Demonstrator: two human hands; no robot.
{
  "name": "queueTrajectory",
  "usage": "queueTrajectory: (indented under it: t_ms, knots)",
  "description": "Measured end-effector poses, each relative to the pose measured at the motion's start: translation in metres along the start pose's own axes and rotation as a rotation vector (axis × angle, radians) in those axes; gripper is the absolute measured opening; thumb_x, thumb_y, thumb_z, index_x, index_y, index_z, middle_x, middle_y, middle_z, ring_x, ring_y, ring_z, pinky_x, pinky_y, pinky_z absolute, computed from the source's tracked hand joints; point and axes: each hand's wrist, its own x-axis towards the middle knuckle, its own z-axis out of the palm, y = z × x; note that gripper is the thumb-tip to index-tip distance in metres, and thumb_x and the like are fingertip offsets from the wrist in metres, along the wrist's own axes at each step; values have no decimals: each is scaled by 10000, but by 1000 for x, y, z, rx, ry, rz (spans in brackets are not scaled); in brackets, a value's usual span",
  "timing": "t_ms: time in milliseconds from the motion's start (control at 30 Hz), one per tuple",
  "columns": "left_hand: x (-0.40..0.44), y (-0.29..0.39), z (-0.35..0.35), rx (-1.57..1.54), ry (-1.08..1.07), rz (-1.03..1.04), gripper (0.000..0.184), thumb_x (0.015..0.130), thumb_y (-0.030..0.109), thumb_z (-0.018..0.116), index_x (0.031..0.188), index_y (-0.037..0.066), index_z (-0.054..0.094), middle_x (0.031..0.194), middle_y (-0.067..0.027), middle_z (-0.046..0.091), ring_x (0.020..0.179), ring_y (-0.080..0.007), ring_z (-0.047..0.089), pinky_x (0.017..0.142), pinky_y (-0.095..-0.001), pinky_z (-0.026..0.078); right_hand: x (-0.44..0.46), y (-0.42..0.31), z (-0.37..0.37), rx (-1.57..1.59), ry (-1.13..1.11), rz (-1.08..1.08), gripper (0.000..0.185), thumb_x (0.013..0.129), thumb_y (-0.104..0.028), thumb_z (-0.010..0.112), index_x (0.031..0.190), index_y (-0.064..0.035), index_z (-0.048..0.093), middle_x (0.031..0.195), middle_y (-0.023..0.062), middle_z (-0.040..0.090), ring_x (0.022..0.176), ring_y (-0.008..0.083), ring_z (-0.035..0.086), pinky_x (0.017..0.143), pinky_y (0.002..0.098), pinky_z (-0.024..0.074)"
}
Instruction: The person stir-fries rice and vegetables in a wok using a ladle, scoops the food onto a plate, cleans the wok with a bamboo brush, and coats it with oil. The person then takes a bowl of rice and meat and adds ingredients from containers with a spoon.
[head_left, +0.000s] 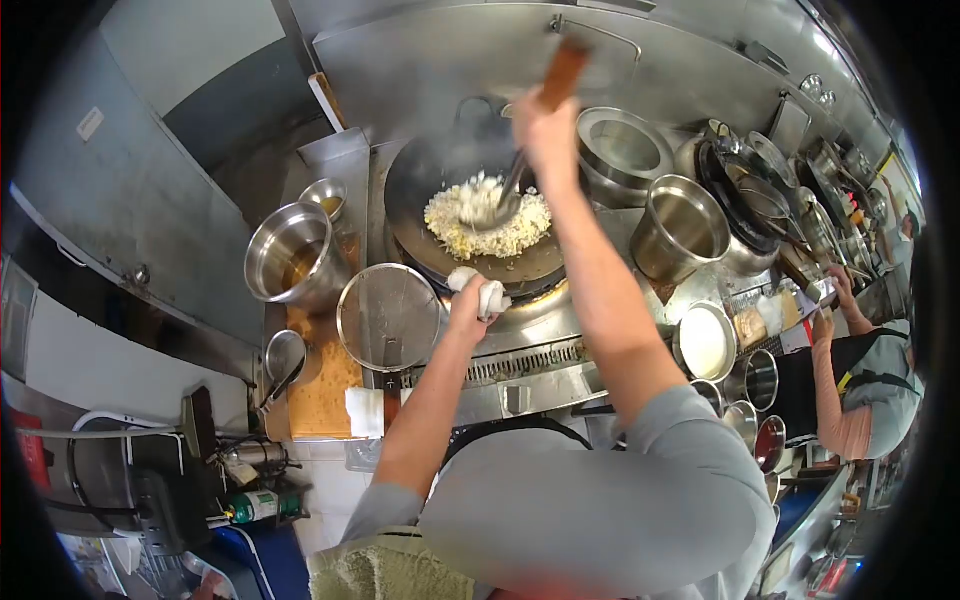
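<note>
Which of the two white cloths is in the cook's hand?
The bunched cloth at the near rim of the wok, gripped by the left hand. The flatter cloth lies by the wooden board, untouched.

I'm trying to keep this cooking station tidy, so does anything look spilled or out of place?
Possibly a spill: the orange-brown flat board left of the black round metal wok shows darker, blotchy patches near the tall silver metal pot, though they could be old staining. Nothing else clearly stands out.
</note>
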Motion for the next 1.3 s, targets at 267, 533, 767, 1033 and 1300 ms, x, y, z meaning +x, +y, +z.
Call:
queueTrajectory:
  t_ms: [267,533,767,1033,1300]
  knots:
    - [-2,11,-6,141,-79,-255,288,796,486,540,800,200,573,685,13,579,550,-132,520,416,-264,364,16,48,-48,47,-99,-12,320,793,-55,593,553,-133,397,475,-53,371,355,49,335,346,234,224]
    - [7,9,-13,184,-14,-289,241,796,479,570,850,244,567,795,32,592,698,-155,563,492,-313,416,74,58,-5,140,133,-15,258,785,-48,556,569,-111,429,497,-37,418,373,70,348,356,267,242]
    - [4,15,-6,145,-38,-278,190,788,381,561,780,192,566,693,16,553,635,-164,539,485,-326,417,58,-5,6,205,-74,143,276,780,-64,571,546,-104,429,471,-49,385,370,75,368,366,257,272]
    - [2,10,-8,134,-25,-280,249,807,438,554,806,190,566,700,6,564,615,-165,543,462,-316,412,32,13,-11,169,-25,42,278,801,-67,597,575,-103,439,469,-64,395,378,51,351,363,239,232]
    - [10,7,-26,44,-123,-204,299,833,467,554,931,184,560,838,9,597,729,-162,595,493,-296,418,-18,12,-20,52,-16,160,246,795,-231,710,801,-42,552,738,23,563,689,107,522,609,282,434]
